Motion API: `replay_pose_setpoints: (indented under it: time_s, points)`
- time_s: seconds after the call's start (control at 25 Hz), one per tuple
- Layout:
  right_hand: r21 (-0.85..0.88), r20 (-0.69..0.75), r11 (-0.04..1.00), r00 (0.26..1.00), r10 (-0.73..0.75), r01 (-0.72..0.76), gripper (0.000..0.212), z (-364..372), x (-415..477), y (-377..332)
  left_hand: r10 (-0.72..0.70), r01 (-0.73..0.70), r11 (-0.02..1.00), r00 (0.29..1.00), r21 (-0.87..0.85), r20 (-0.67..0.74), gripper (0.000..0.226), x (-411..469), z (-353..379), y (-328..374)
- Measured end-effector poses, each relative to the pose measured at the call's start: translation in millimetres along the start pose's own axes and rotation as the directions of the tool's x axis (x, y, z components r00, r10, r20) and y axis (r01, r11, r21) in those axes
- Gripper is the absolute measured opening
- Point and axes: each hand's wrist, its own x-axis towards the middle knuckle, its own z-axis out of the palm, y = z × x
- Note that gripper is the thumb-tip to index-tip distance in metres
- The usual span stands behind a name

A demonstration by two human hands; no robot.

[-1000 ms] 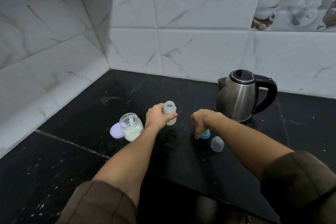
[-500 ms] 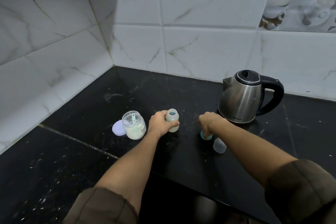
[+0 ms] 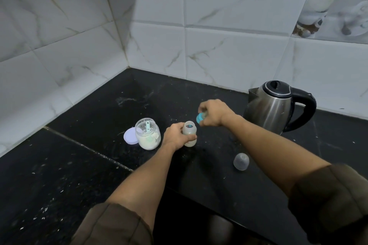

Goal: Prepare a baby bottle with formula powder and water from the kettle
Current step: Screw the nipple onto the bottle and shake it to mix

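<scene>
My left hand (image 3: pixel 175 137) grips the small cloudy bottle (image 3: pixel 190 134), upright with its mouth open. My right hand (image 3: pixel 214 112) holds the teal ring (image 3: pixel 200 118) just above it. The open powder jar (image 3: pixel 147 134) stands just left of the bottle, and the steel kettle (image 3: pixel 272 105), lid shut, stands to the right.

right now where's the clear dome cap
In the head view the clear dome cap lies on the black counter right of centre, nearer the camera than the kettle and right of the bottle.
</scene>
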Motion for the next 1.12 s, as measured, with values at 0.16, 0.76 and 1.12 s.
replay_pose_setpoints:
  time_s: [0.16, 0.76, 1.12]
  points:
    - [0.038, -0.009, 0.997, 0.997, -0.074, 0.074, 0.048, -1.6, 9.3, -25.8, 0.005, -0.006, 0.999, 1.0, 0.043, 0.028, 0.052, 0.1, -3.9, 2.5]
    - [-0.108, 0.171, 0.985, 0.979, -0.112, 0.132, 0.045, 14.3, 20.9, -48.7, 0.043, -0.048, 0.991, 0.998, 0.122, 0.049, 0.035, -0.1, -11.4, 0.0]
    - [-0.124, 0.1, 0.991, 0.994, -0.035, 0.048, 0.033, 18.9, 21.9, -50.6, 0.059, -0.061, 0.986, 0.998, 0.156, 0.022, 0.035, -1.6, -12.2, 0.8]
